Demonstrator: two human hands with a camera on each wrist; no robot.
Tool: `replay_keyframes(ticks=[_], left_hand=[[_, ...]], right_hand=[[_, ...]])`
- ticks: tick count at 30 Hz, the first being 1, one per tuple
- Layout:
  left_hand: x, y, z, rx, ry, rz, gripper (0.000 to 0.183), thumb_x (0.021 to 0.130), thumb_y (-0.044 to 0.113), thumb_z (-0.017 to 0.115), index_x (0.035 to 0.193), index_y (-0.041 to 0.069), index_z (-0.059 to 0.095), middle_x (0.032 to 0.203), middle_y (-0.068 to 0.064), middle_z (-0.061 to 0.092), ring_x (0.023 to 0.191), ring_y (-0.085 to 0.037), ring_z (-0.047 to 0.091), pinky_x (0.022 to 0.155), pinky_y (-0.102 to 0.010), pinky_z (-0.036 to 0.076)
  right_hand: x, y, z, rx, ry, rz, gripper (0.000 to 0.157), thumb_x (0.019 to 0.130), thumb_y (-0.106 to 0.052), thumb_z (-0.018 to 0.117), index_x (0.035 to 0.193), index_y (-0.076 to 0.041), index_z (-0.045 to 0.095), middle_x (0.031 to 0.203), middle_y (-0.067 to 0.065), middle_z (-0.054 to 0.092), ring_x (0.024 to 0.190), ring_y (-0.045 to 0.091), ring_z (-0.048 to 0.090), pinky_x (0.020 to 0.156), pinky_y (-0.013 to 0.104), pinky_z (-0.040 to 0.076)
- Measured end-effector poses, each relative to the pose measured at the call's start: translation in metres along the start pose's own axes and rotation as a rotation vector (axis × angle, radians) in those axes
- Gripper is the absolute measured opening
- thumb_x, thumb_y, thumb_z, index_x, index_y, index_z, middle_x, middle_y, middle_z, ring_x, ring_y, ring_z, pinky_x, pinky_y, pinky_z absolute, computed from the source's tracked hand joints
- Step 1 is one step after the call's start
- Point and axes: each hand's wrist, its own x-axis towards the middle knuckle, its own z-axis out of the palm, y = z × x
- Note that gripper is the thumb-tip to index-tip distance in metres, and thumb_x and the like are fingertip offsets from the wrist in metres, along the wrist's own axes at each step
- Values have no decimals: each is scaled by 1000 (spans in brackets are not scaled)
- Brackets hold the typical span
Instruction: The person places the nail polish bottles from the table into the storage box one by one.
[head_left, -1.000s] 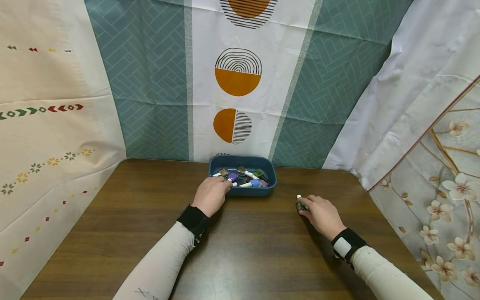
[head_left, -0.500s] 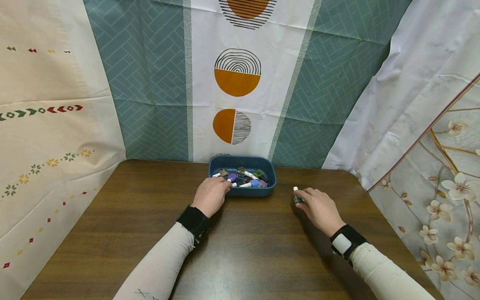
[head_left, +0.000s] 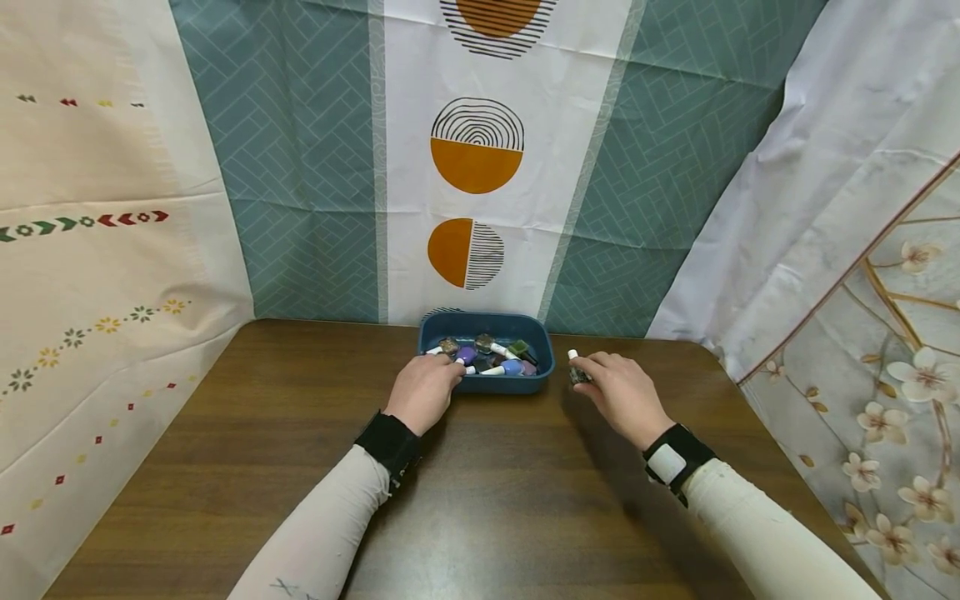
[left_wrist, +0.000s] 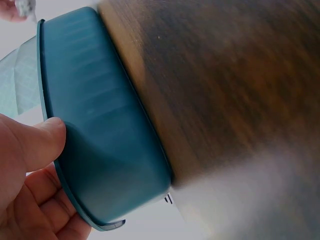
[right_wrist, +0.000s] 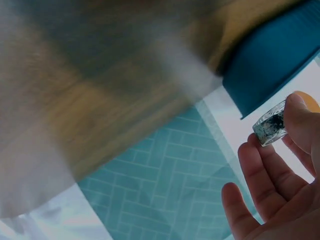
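Observation:
A dark teal plastic bin (head_left: 504, 385) stands at the back of the table, with several small nail polish bottles lying in it. My left hand (head_left: 424, 392) grips the bin's front left rim; in the left wrist view the thumb (left_wrist: 47, 142) presses the outer wall and the fingers go behind the rim. To the right of the bin, my right hand (head_left: 622, 398) holds a nail polish bottle (right_wrist: 271, 125) off the table. It is clear glass with dark flecks and a white cap, pinched between thumb and fingers. The other fingers of that hand are spread.
The brown wooden table (head_left: 480, 483) reaches back to a hanging patterned curtain (head_left: 315, 167) right behind the bin. A floral cloth (head_left: 885, 400) hangs at the right and a cream cloth (head_left: 112, 267) at the left.
My right hand has lifted the nail polish bottle from the table and carried it left, close to the bin's right side. My left hand has stayed on the rim.

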Motion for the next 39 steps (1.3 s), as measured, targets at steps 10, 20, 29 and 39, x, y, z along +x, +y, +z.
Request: replay_keyframes(ticks=[10, 20, 29, 39], left_hand=[[0, 0, 0, 0, 8, 7, 9, 88, 20, 64, 94, 18, 72, 78, 1, 65, 72, -17, 58, 75, -34, 50], [2, 1, -1, 11, -31, -9, 11, 89, 21, 63, 96, 18, 71, 79, 1, 64, 72, -16, 57, 75, -33, 49], [1, 1, -1, 4, -23, -8, 11, 89, 21, 63, 95, 18, 71, 78, 1, 64, 71, -16, 56, 74, -33, 49], [0, 0, -1, 12, -18, -2, 13, 89, 21, 63, 98, 18, 72, 79, 1, 65, 73, -16, 57, 76, -33, 49]], right_hand=[[26, -12, 5, 14, -21, -9, 39, 81, -28, 72, 118, -20, 64, 106, -2, 66, 96, 20, 61, 86, 42, 48], [45, -15, 10, -14, 0, -44, 39, 80, -26, 73, 117, -18, 64, 105, 0, 68, 93, 22, 62, 81, 42, 49], [63, -22, 23, -49, -54, -20, 39, 82, -28, 71, 119, -20, 63, 103, 0, 67, 95, 23, 61, 87, 46, 46], [82, -31, 39, -77, -135, 25, 39, 82, -29, 71, 120, -22, 63, 105, 1, 67, 94, 23, 59, 83, 45, 46]])
